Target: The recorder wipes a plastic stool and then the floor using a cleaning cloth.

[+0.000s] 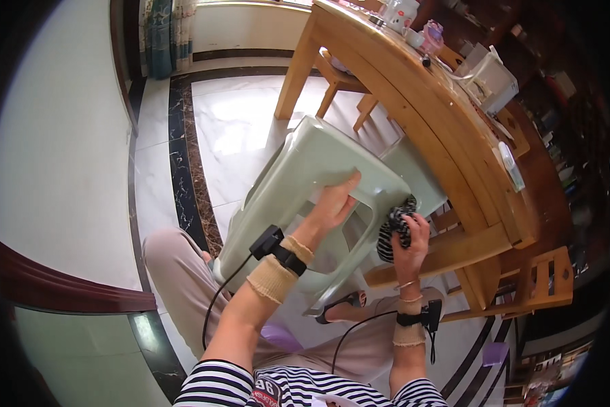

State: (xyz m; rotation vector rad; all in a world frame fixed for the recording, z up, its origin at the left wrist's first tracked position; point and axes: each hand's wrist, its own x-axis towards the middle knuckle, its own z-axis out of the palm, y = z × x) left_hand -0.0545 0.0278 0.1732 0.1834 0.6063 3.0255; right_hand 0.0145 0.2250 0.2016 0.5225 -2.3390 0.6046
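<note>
A pale green plastic stool is tilted in front of me, between my legs. My left hand grips it at the edge of an opening in its side, the thumb lying on the outer surface and some fingers hidden inside. At the stool's right edge, my right hand holds a bunched black-and-white patterned cloth. The cloth touches the stool near a corner. Both wrists wear tan bands with strapped black devices and cables.
A wooden table stands close on the right, bearing a white box and cups. Beneath its edge is another pale green surface. Wooden chairs stand around the table. A white wall rises at left.
</note>
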